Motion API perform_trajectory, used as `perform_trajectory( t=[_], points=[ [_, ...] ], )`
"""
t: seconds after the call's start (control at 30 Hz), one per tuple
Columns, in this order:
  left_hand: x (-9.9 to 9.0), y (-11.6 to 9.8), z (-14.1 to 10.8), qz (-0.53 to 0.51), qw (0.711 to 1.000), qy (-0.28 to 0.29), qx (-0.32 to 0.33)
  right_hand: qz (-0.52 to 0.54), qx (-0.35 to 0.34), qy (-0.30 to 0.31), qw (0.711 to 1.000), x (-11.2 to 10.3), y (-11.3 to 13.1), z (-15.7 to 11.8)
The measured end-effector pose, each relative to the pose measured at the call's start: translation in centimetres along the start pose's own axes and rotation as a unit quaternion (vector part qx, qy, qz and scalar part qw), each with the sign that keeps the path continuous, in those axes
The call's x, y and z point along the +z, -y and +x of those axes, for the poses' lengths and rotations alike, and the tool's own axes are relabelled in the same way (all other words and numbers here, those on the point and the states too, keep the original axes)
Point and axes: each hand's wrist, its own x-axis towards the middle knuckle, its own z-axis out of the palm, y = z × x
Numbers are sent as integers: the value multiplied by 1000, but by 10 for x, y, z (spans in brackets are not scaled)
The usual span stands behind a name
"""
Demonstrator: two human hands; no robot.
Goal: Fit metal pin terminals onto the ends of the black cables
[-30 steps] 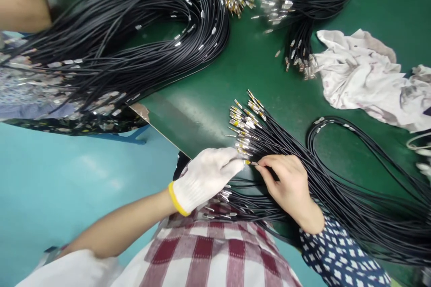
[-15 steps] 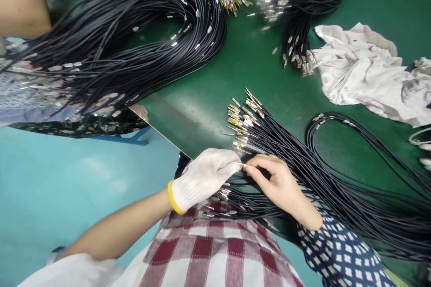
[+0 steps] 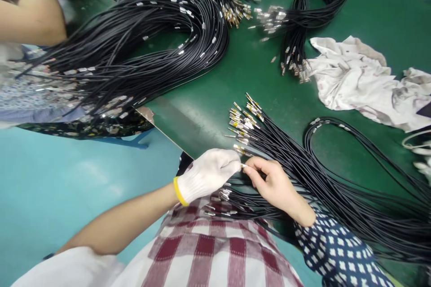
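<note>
L hand (image 3: 210,175), in a white knit glove w/ a yellow cuff, has its fingers together, clamped on the outer end of a small metal cable tip (image 3: 243,166). R hand (image 3: 274,184), bare, w/ a navy-&-white patterned sleeve (image 3: 336,246), pinches the same tip btwn thumb & index finger. The tip sits btwn the 2 hands, over the near edge of the green bench (image 3: 279,80), approx. level. Exact grip inside the glove is partly hidden.

Just beyond the hands lies a black cable bundle (image 3: 289,148), its silver & yellow ends fanned out toward the L, cables running off to the R. A smaller cable bunch (image 3: 256,202) lies below the hands, nr the checked apron (image 3: 202,251), w/ bare silver ends. A cable loop (image 3: 323,121) curves R of the main bundle.

Far R: crumpled white cloth (image 3: 353,76), w/ a coiled cable bundle (image 3: 313,13) behind it. Upper L: a big curved cable pile (image 3: 161,58), partly over the bench corner, nr another person's arm (image 3: 33,13). Floor (image 3: 84,197) is light blue.
</note>
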Motion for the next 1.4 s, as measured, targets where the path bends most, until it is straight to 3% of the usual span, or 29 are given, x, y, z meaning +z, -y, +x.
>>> perform_trajectory(
  t=[0.27, 0.5, 0.83, 1.4],
  points=[
    [-5, -7, 6, -15, 999, 20, -30, 43, -1, 9, 999, 3, -6, 2],
    [-8, -11, 7, -175, 978, 37, -110, 113, -1, -38, 993, 1, -8, 3],
    [-10, -5, 6, -165, 982, 60, -72, 143, 15, -49, 988, 10, -8, 0],
    [-13, -9, 8, -135, 986, 56, -78, 173, 49, -42, 983, 15, -9, -1]
  ],
)
